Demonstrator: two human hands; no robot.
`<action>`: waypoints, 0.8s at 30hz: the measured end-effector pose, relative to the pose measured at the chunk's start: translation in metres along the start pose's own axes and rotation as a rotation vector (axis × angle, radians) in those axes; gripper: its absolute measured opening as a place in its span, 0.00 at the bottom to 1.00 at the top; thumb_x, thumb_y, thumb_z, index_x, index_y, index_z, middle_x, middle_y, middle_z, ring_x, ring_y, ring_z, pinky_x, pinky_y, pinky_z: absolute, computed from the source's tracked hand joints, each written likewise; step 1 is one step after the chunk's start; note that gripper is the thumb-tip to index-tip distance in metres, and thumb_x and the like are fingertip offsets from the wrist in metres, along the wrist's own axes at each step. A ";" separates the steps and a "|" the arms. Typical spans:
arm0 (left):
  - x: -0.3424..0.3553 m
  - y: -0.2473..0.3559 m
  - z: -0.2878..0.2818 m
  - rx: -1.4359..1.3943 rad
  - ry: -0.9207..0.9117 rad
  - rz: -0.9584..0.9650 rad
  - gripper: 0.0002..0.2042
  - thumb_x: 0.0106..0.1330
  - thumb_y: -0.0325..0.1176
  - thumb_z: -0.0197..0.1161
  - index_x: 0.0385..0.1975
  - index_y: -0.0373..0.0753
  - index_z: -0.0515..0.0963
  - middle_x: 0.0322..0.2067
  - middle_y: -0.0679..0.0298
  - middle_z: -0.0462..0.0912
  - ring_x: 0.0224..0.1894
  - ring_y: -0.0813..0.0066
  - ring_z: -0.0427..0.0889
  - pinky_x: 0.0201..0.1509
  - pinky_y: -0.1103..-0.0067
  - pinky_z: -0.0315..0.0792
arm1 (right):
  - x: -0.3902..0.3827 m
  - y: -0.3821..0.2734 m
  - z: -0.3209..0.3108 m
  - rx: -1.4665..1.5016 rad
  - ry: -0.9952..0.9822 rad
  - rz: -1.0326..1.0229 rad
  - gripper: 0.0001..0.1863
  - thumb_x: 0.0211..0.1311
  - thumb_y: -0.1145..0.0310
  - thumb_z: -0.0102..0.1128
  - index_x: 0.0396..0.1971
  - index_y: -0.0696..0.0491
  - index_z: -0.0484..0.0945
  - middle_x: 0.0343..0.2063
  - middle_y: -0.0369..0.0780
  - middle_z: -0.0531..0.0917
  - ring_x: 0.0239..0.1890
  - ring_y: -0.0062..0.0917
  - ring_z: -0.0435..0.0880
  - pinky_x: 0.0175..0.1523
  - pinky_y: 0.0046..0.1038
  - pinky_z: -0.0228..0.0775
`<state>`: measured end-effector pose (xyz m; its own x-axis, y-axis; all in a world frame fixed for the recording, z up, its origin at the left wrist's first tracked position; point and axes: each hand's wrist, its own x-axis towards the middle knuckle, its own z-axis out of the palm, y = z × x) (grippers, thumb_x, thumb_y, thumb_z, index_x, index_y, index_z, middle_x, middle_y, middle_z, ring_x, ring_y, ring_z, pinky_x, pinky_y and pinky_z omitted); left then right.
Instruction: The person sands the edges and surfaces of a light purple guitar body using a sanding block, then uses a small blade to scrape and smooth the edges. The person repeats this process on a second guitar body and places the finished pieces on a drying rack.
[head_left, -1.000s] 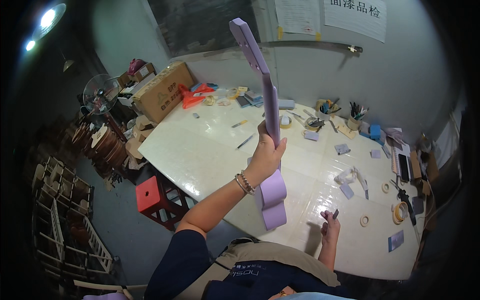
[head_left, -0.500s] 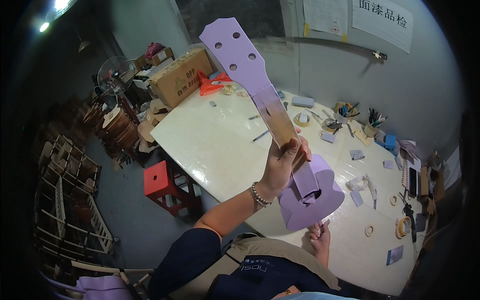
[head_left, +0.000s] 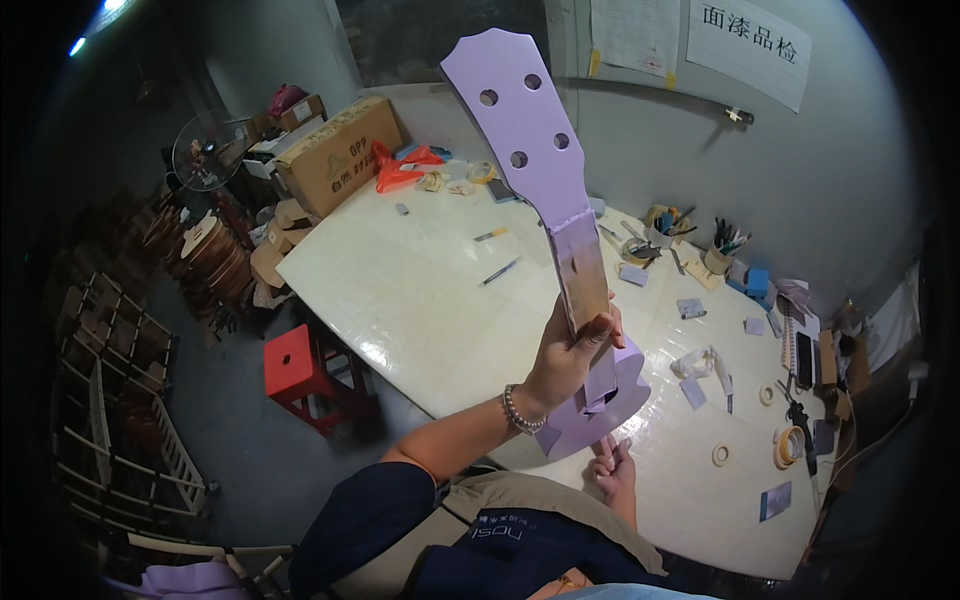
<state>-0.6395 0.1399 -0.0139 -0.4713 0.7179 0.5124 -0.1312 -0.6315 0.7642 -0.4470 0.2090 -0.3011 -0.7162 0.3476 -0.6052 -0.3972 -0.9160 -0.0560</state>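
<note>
A purple ukulele is held up at a slant over the table, headstock towards the wall and body low near me. The headstock has several round peg holes and no pegs. My left hand is closed round the neck, which is covered in brownish tape or film along its front. A strip of purple-smeared covering runs down to the sound hole. By the body's lower edge is my right hand, palm up, fingers loosely apart and fingertips at the edge. Whether they bear any weight is unclear.
The pale table carries tape rolls, sanding pads, pen cups and a pen. A cardboard box stands at its far left corner. On the floor are a red stool and a wooden rack.
The ukulele has turned more upright, its headstock shifting right and its body left. My left hand keeps its grip on the neck. The whole view has shifted slightly.
</note>
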 end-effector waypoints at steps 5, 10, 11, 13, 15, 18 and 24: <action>-0.001 0.004 -0.001 -0.001 -0.008 0.005 0.20 0.66 0.44 0.53 0.49 0.36 0.61 0.29 0.60 0.71 0.34 0.74 0.71 0.43 0.77 0.67 | -0.002 0.006 0.006 0.001 -0.016 0.006 0.20 0.67 0.51 0.42 0.47 0.52 0.70 0.39 0.35 0.80 0.12 0.14 0.55 0.16 0.15 0.44; 0.002 0.014 0.003 -0.025 -0.032 -0.039 0.23 0.63 0.51 0.54 0.46 0.37 0.65 0.27 0.61 0.74 0.33 0.76 0.71 0.40 0.80 0.65 | 0.001 0.001 -0.012 0.074 -0.002 0.015 0.16 0.67 0.52 0.44 0.35 0.50 0.70 0.34 0.34 0.80 0.12 0.15 0.56 0.17 0.17 0.46; 0.002 0.016 0.002 -0.037 -0.033 -0.046 0.23 0.63 0.52 0.54 0.45 0.38 0.65 0.27 0.61 0.74 0.33 0.76 0.71 0.39 0.80 0.65 | 0.002 0.001 -0.015 0.098 -0.031 0.031 0.15 0.66 0.52 0.44 0.33 0.49 0.70 0.34 0.33 0.80 0.12 0.16 0.56 0.17 0.18 0.47; 0.003 0.020 0.000 -0.062 -0.037 -0.061 0.23 0.62 0.53 0.55 0.44 0.38 0.65 0.27 0.61 0.74 0.33 0.77 0.71 0.39 0.80 0.65 | 0.001 0.002 -0.014 0.086 -0.065 0.007 0.15 0.66 0.52 0.45 0.32 0.49 0.70 0.32 0.34 0.80 0.11 0.16 0.56 0.17 0.18 0.47; 0.004 0.021 -0.003 -0.073 -0.049 -0.063 0.24 0.62 0.54 0.55 0.43 0.38 0.65 0.27 0.61 0.74 0.32 0.77 0.71 0.39 0.79 0.65 | 0.000 0.003 -0.012 0.092 -0.068 -0.006 0.15 0.66 0.52 0.45 0.31 0.48 0.70 0.30 0.35 0.81 0.11 0.16 0.56 0.17 0.18 0.47; 0.005 0.023 -0.002 -0.070 -0.028 -0.063 0.24 0.61 0.54 0.56 0.43 0.39 0.66 0.27 0.61 0.74 0.32 0.76 0.71 0.40 0.79 0.66 | 0.000 0.001 -0.013 0.104 -0.022 -0.007 0.15 0.66 0.53 0.46 0.29 0.49 0.70 0.28 0.35 0.81 0.11 0.16 0.56 0.16 0.18 0.46; 0.001 0.017 -0.001 -0.068 -0.010 -0.091 0.24 0.61 0.54 0.57 0.43 0.38 0.66 0.27 0.60 0.74 0.32 0.75 0.72 0.41 0.78 0.65 | -0.004 0.004 -0.002 0.051 0.081 -0.017 0.15 0.66 0.53 0.45 0.29 0.49 0.70 0.26 0.35 0.80 0.11 0.16 0.57 0.15 0.17 0.46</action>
<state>-0.6427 0.1293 -0.0010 -0.4461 0.7760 0.4459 -0.2320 -0.5814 0.7798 -0.4445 0.2039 -0.3010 -0.6613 0.3436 -0.6668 -0.4388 -0.8982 -0.0276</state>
